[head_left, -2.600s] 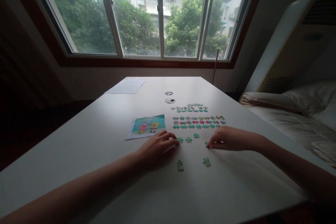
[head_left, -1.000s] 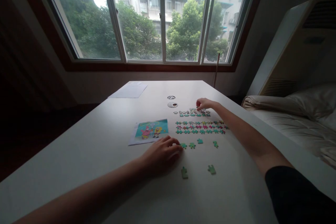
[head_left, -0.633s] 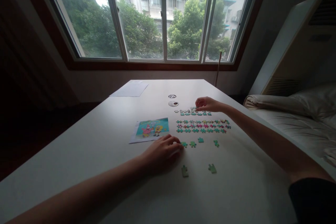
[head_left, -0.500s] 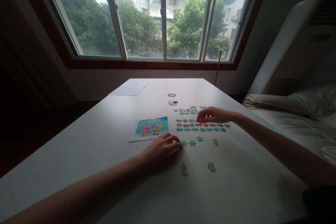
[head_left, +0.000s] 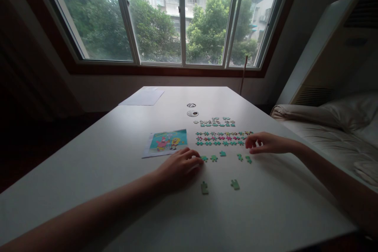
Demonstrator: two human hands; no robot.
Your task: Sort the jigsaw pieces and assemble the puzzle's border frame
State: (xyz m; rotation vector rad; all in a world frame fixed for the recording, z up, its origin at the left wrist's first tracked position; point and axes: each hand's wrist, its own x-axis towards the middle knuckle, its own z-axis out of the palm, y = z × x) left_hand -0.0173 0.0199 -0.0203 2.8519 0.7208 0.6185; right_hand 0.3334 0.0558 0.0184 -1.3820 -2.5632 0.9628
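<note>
Right hand (head_left: 268,143), half-open and empty, hovers; two green puzzle pieces (head_left: 248,160) lie just on its near side.

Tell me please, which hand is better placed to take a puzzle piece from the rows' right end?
Probably the right hand: it is open, beside that end of the rows. The left hand is farther away, resting at a green piece.

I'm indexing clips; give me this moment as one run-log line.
left hand: at green piece; right hand: near two green pieces, none visibly held; puzzle rows: on table
</note>
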